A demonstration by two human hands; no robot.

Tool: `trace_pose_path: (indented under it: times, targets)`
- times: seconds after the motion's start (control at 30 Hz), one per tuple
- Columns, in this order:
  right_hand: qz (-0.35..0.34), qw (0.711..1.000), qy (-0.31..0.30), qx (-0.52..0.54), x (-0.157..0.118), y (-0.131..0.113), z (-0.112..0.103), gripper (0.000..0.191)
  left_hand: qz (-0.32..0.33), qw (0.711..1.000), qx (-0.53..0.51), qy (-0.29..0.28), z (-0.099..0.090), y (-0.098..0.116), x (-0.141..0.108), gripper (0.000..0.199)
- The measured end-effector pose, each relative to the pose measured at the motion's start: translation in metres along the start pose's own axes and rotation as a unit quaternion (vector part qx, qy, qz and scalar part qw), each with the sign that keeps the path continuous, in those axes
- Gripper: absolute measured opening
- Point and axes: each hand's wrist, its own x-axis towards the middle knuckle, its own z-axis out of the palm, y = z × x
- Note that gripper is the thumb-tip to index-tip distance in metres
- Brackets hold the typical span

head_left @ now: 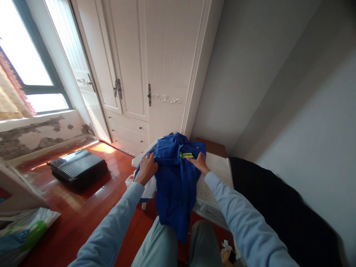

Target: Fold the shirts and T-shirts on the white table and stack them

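Observation:
A blue work jacket with a yellow-green reflective strip is spread over a small white table. Its lower part hangs off the near edge towards my knees. My left hand grips the jacket's left side, fingers curled into the cloth. On the other side, my right hand rests by the strip, its thumb apart from its stretched fingers. Cloth partly hides the fingertips of both hands. A small orange mark shows on the jacket's upper right. Below my left hand hangs a white plastic bag.
A white wardrobe stands behind the table. On the red wooden floor to the left lies a dark ribbed suitcase. A plastic bag sits at the lower left. Black cloth covers something on the right, against the grey wall.

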Motion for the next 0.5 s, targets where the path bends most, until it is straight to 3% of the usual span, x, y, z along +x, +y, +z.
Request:
trace_pose_path:
  times: [0.13,0.27,0.4,0.5]
  targets:
    - [0.018,0.992,-0.052,-0.118,0.007,-0.027,0.037,0.104,0.004,0.998,0.014,-0.066,0.025,-0.022,0.015,0.056]
    - [0.046,0.97,-0.101,-0.217,0.013,-0.034,0.059,0.08,0.0,0.997,-0.001,-0.072,0.047,-0.03,0.016,0.064]
    - [0.032,0.974,-0.133,-0.182,0.023,-0.027,0.049,0.034,0.003,0.998,-0.03,-0.063,0.052,-0.038,0.013,0.075]
    - [0.01,0.984,-0.121,-0.128,0.022,-0.021,0.019,0.028,0.012,0.998,-0.033,-0.054,0.051,-0.044,0.01,0.073]
